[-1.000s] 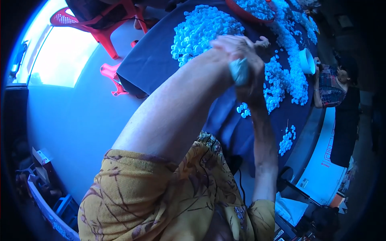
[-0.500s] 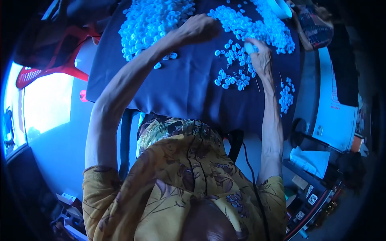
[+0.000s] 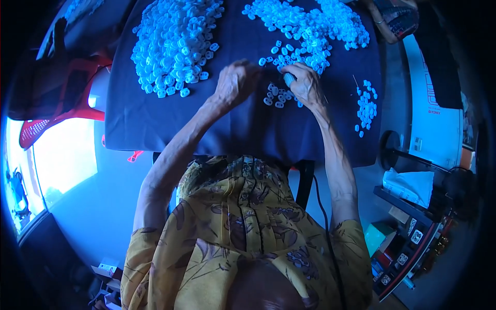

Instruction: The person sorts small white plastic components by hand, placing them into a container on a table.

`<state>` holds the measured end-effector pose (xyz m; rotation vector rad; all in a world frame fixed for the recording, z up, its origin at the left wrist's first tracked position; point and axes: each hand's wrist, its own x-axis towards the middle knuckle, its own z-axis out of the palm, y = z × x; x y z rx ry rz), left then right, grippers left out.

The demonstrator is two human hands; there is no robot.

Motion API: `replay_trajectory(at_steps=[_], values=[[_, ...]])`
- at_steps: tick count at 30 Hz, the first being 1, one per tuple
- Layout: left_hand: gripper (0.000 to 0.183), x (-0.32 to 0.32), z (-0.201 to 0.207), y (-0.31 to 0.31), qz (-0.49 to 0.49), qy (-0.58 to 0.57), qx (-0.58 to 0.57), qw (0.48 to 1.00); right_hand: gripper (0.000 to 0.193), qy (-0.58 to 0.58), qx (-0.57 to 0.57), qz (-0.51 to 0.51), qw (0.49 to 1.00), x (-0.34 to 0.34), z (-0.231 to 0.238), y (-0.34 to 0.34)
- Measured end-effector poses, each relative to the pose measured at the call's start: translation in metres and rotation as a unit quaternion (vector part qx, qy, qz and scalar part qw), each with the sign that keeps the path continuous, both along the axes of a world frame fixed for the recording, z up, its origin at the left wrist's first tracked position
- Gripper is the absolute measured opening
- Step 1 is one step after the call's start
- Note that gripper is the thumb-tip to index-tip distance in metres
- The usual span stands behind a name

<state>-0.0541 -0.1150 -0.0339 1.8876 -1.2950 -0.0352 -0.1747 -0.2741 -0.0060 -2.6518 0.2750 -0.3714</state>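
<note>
My left hand (image 3: pixel 236 83) is curled closed above the dark cloth, between two heaps of small pale oval pieces. Whatever its fingers hold is hidden. Farther right, my right hand (image 3: pixel 308 85) pinches a pale rounded object (image 3: pixel 289 79) too small to name. It hovers over the near fringe of the right heap (image 3: pixel 310 31). Just left of its wrist lies a small cluster of oval pieces (image 3: pixel 279 95) with openings in them. The large left heap (image 3: pixel 173 49) lies beyond my left hand and to its left.
A smaller group of pale pieces (image 3: pixel 367 106) lies near the table's right edge, with a thin needle-like stick (image 3: pixel 355 81) beside it. Another person's arm (image 3: pixel 385 26) reaches in at the far right. A red plastic chair (image 3: pixel 88 98) stands left of the cloth-covered table (image 3: pixel 139 124).
My left hand has drawn back toward me and left, away from the far side of the right heap. My right hand has shifted left and slightly nearer. The whole view has tilted a little.
</note>
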Motion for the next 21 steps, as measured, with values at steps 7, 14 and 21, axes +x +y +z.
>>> replay_trajectory(at_steps=[7, 14, 21], values=[[0.015, 0.019, -0.005, -0.040, 0.084, -0.042, 0.097, 0.991, 0.014, -0.006, -0.012, 0.008, 1.000, 0.017, -0.001, 0.008], [0.016, 0.023, -0.002, -0.025, 0.068, 0.105, 0.049, 0.991, 0.007, -0.060, -0.022, 0.004, 0.998, 0.032, -0.017, 0.009], [0.013, 0.009, 0.004, -0.005, 0.021, 0.050, 0.046, 0.997, 0.007, -0.049, -0.101, 0.058, 0.992, 0.040, -0.020, 0.012]])
